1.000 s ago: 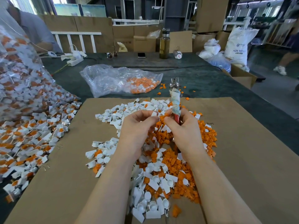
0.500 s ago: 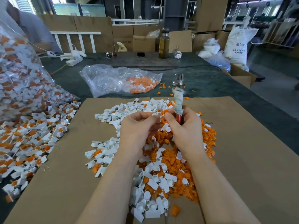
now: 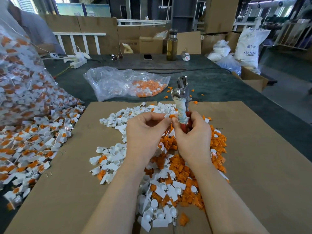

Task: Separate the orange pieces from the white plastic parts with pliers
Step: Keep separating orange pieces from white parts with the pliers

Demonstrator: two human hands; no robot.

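- We find a small white plastic part with an orange piece (image 3: pixel 170 116) pinched at the fingertips of the left hand (image 3: pixel 145 132), held above the middle of the cardboard sheet (image 3: pixel 263 166), just beside the pliers.
- The pliers (image 3: pixel 182 102) stand nearly upright in the right hand (image 3: pixel 192 137), metal head at the top, cloth wrapping on the upper handle, red grip below.
- The right hand's fingers are curled round the red handles; its thumb and forefinger reach toward the part in the left hand. We cannot tell whether they touch it.
- Beneath both hands lies a mixed heap: separated orange pieces (image 3: pixel 217 141) mostly to the right, white plastic parts (image 3: pixel 114 159) mostly to the left and toward us.
- The cardboard sheet lies on a dark green bench (image 3: pixel 219 85).
- At the left edge a large clear bag (image 3: pixel 20 78) spills unseparated white-and-orange parts (image 3: pixel 30 146) onto the bench and the sheet.
- Beyond the sheet lies a crumpled clear bag (image 3: pixel 118 81) holding orange pieces.
- At the far side of the bench we note a bottle (image 3: pixel 171 46), a phone (image 3: pixel 147 56), spectacles (image 3: pixel 116 56) and a power strip (image 3: pixel 78 62).
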